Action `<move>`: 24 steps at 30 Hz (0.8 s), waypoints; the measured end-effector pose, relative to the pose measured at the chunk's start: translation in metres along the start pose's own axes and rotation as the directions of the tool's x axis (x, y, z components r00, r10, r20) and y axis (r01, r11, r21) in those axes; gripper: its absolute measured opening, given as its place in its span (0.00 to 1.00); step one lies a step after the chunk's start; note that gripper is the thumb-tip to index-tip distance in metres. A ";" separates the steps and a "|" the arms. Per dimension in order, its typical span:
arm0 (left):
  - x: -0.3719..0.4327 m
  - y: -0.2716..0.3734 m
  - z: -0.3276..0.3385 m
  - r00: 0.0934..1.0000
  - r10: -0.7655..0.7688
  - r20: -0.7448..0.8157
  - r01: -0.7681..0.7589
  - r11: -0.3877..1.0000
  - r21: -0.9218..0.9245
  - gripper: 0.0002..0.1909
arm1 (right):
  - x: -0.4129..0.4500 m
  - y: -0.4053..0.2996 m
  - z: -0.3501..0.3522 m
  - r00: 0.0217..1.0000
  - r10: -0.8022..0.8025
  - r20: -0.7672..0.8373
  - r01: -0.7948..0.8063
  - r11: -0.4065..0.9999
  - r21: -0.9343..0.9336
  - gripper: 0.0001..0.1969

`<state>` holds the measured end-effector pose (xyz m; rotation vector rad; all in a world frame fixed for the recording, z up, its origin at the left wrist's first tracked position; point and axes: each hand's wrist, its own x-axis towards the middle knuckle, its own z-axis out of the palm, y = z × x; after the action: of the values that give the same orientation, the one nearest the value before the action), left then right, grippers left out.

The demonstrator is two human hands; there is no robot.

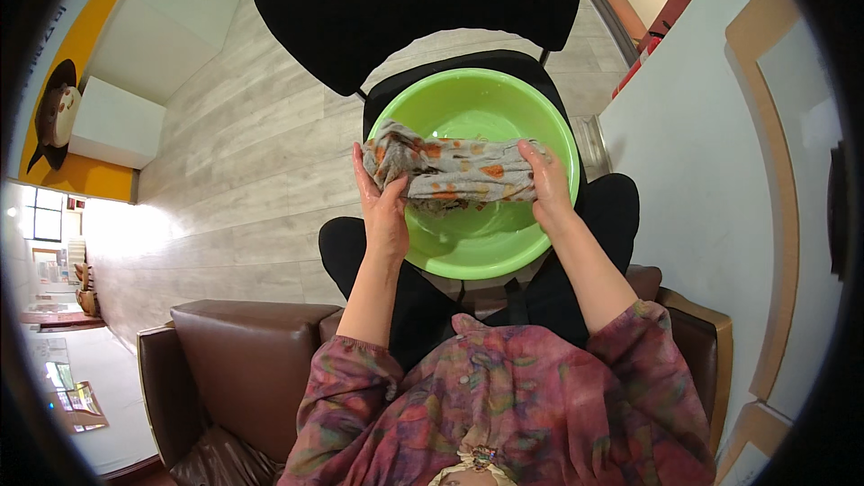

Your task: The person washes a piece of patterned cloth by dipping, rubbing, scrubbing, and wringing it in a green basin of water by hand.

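Note:
A wet grey cloth [466, 165] with orange and tan spots stretches between my two hands, above a light green plastic basin [472, 270]. My left hand [383, 209] grips its bunched end, thumb in front, near the basin's left rim. At the other end, my right hand [548, 182] holds the cloth with the thumb on top, by the right rim. Water [493, 229] shows in the basin below. A lower fold of cloth hangs under the stretched part; whether it touches the water I cannot tell.
The basin rests on a black chair [432, 7], its backrest on the far side. A brown leather sofa [256, 351] is under and beside me. On the right runs a white wall [675, 135]; a red fire extinguisher [638, 67] stands beyond. Wood-look flooring [270, 169] spreads left.

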<state>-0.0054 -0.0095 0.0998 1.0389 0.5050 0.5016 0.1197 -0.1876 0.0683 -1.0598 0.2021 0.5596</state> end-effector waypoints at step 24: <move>-0.013 -0.044 0.021 0.765 -0.643 0.031 0.638 0.752 -0.163 0.37 | 0.063 0.042 -0.002 0.982 -0.011 0.191 0.186 0.281 -0.942 0.22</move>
<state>0.0038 -0.0503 0.0715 0.6352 0.7910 -0.0651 0.1510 -0.1527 0.0094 -2.2285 -0.4398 0.6436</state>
